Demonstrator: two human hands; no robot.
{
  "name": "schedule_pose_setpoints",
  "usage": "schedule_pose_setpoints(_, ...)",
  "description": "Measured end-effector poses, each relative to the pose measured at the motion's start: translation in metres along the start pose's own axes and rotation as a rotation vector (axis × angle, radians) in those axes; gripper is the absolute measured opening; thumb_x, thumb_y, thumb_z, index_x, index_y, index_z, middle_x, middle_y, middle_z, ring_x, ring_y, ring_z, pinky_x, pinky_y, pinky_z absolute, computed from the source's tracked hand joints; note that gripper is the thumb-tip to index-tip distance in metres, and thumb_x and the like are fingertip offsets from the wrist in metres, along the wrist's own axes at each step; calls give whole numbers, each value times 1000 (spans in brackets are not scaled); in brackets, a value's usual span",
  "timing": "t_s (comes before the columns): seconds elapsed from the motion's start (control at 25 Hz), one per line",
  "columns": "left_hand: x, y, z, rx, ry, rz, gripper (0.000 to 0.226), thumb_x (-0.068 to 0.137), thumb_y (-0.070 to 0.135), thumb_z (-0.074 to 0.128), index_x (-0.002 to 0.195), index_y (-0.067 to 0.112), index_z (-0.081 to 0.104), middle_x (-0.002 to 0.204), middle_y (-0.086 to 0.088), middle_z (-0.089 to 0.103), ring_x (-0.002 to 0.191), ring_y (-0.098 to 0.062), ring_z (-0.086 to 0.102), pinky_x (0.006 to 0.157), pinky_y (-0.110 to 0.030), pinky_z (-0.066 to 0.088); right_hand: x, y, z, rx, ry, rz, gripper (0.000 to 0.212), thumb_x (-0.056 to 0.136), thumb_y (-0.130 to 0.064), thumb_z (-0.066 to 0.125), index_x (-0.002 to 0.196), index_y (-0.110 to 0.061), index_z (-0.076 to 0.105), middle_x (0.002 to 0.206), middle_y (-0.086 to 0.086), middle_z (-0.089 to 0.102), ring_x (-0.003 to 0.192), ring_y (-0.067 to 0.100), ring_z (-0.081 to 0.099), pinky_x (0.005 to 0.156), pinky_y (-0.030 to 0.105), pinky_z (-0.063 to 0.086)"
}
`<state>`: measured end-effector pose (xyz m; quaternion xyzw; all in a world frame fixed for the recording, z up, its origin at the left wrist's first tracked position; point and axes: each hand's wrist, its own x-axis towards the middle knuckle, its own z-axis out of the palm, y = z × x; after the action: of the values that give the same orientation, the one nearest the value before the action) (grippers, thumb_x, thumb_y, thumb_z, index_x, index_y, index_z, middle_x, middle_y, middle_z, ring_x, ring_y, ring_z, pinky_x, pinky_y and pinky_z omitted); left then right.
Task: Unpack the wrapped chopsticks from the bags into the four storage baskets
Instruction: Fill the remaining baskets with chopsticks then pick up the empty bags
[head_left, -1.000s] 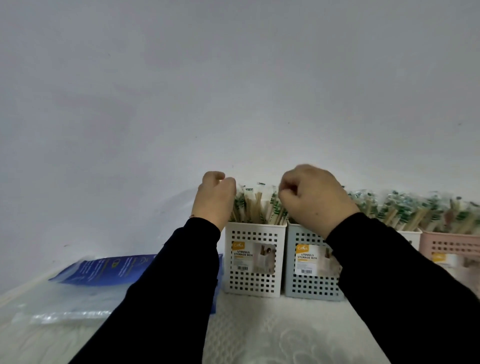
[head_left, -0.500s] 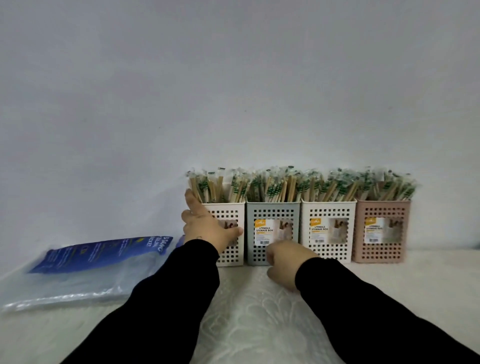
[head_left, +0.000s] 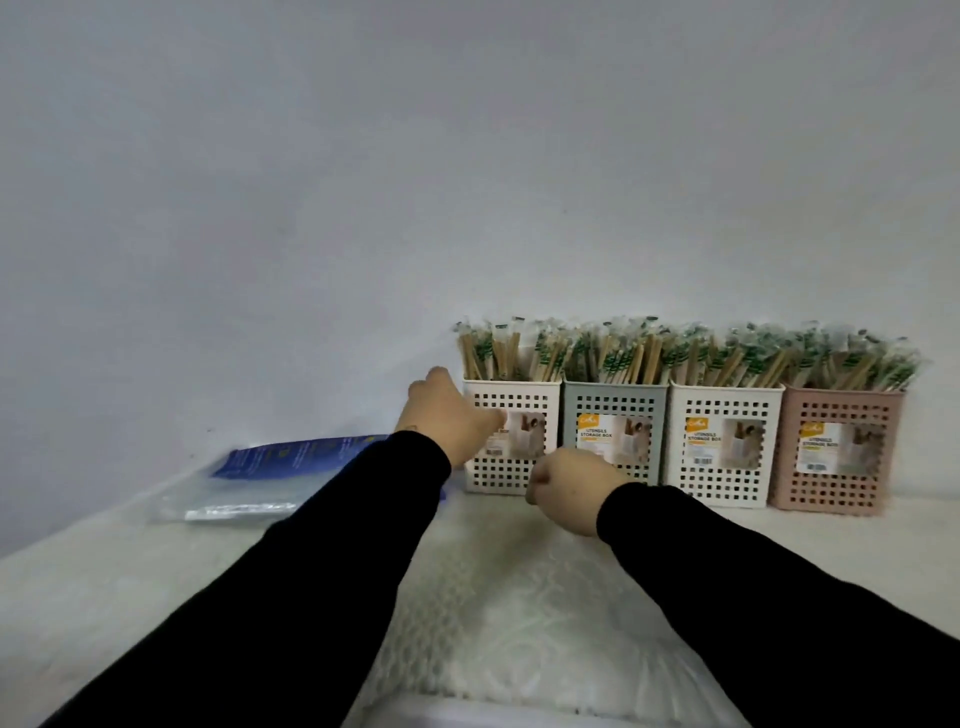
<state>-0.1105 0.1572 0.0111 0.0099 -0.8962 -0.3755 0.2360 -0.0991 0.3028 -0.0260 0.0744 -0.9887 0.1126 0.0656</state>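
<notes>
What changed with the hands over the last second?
Both hands came down off the chopstick tops. The left hand now rests against the leftmost white basket, at its left wall and front; the right hand, fingers curled on nothing, sits low in front of the grey basket. All four baskets stay full, and the blue bags stay flat.

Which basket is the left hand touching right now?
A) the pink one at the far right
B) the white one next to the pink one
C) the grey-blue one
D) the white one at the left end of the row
D: the left hand lies against the white basket at the left end, its thumb across the basket's front.
</notes>
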Motion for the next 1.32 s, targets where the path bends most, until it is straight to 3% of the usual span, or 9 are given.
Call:
schedule_pose_setpoints(0.08,-4,-27,-30,89,16,7,56,83,37,69,129,8,56,137,-13,46,113,-27,58,91,-28,44,4,-28,9,160,-32,-12,36,97,-30,42,116,-8,64,113,11,65,98,28,62,83,36,51)
schedule_pose_setpoints(0.2,-1,-85,-70,206,64,-70,29,82,32,65,99,10,72,120,-14,56,95,-30,64,89,-33,52,8,-64,27,524,-61,91,46,97,-44,40,94,-6,64,82,12,62,62,27,55,51,31,45)
schedule_pose_setpoints(0.36,11,-174,-100,487,78,-298,39,84,36,55,116,16,64,122,-17,53,110,-36,55,96,-40,47,15,-99,37,843,-76,269,57,93,-57,40,88,-1,50,75,23,56,50,28,52,49,30,44)
schedule_pose_setpoints(0.52,20,-224,-107,541,157,-494,51,84,49,47,125,20,52,133,-13,49,126,-34,42,109,-47,26,27,-107,39,743,-70,290,54,95,-52,41,98,-1,57,78,19,59,48,25,49,48,25,39)
schedule_pose_setpoints(0.6,27,-234,-109,450,102,-569,63,73,55,46,125,19,50,129,-13,53,121,-35,47,107,-47,31,26,-112,38,653,-100,272,51,95,-51,43,101,-3,59,77,16,60,49,24,48,44,20,33)
schedule_pose_setpoints(0.8,26,-236,-108,400,109,-589,65,72,52,49,125,16,46,127,-14,53,119,-33,47,103,-42,35,26,-127,42,293,-62,142,54,90,-44,58,122,-1,57,124,18,59,110,30,58,86,29,46)
schedule_pose_setpoints(0.96,12,-231,-120,79,333,-596,71,71,48,62,126,6,44,126,-20,53,116,-39,51,99,-45,42,24,-121,45,660,-60,161,27,81,-31,73,87,-7,62,78,10,62,64,24,57,50,23,41)
schedule_pose_setpoints(1.12,-11,-227,-137,-335,463,-496,53,86,36,58,125,2,49,121,-19,57,104,-33,56,86,-36,43,9,-119,46,1083,-21,109,23,70,-9,77,89,-11,66,84,11,69,73,28,64,66,35,54)
schedule_pose_setpoints(1.32,-50,-194,-139,-277,434,-245,38,100,3,31,131,2,52,130,-24,53,119,-35,50,97,-33,35,-33,-97,20,1461,170,-1,13,84,-25,67,96,-21,65,92,3,70,84,23,66,85,43,54)
